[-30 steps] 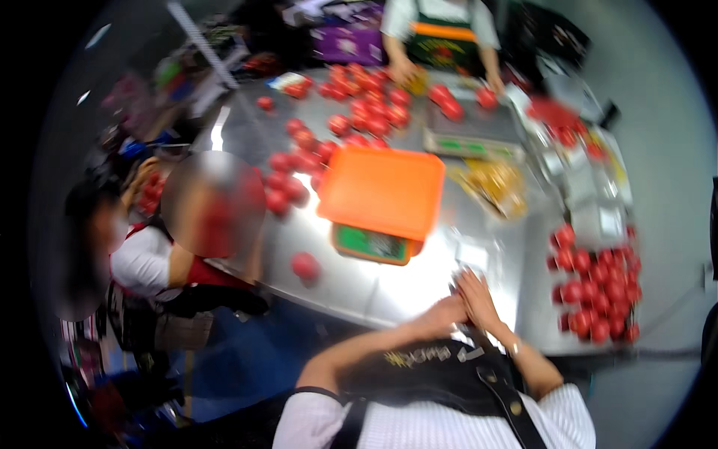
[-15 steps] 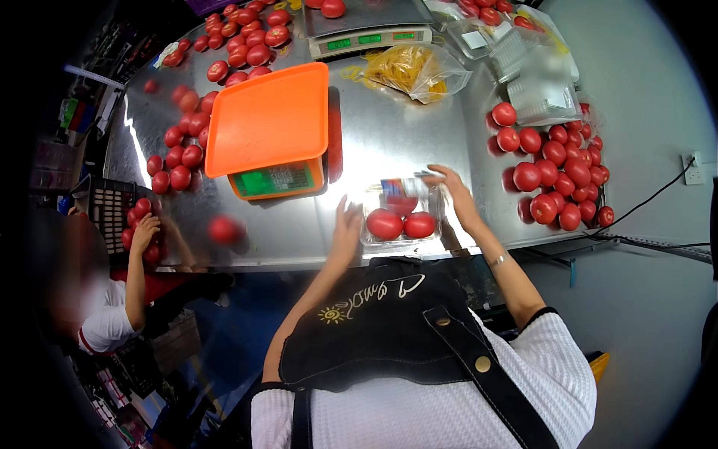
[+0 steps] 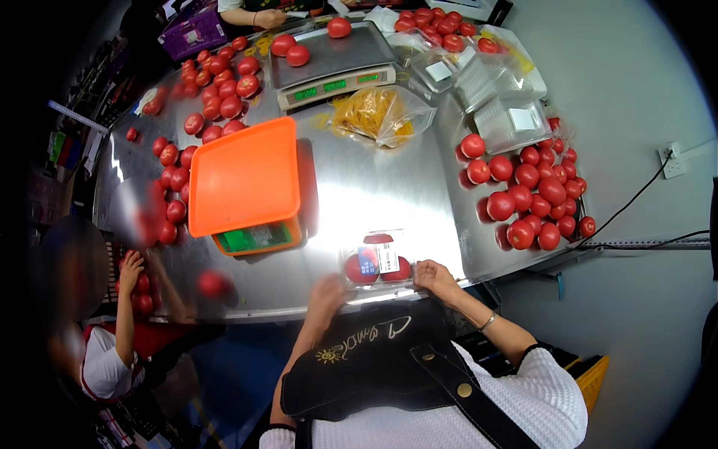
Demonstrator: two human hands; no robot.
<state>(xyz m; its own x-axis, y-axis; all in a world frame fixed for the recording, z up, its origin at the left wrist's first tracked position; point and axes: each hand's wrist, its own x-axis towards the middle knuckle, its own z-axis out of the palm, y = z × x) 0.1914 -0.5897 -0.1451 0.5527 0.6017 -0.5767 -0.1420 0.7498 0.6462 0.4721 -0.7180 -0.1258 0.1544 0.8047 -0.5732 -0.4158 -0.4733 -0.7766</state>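
A clear plastic box [image 3: 387, 257] of red tomatoes lies near the front edge of the metal table. Its lid, bearing a blue-and-white label [image 3: 387, 257], is down over the tomatoes. At the box's right edge, my right hand [image 3: 437, 279] has its fingers curled in against the rim. My left hand [image 3: 327, 294] is beside the box's lower left corner, its fingers smeared by motion. Left of the box stands a scale with an orange tray [image 3: 245, 176].
A second scale [image 3: 333, 56] holds tomatoes, with a bag of yellow rubber bands [image 3: 378, 116] before it. Tomatoes [image 3: 552, 191] and clear empty boxes [image 3: 510, 123] lie right. A co-worker's hand [image 3: 131, 271] is over a crate at left; another person's hand [image 3: 269, 18] is at the back.
The lid, raised over the box before, now lies down on it. My right hand has come down from the box's upper right to its right edge. The whole view has shifted.
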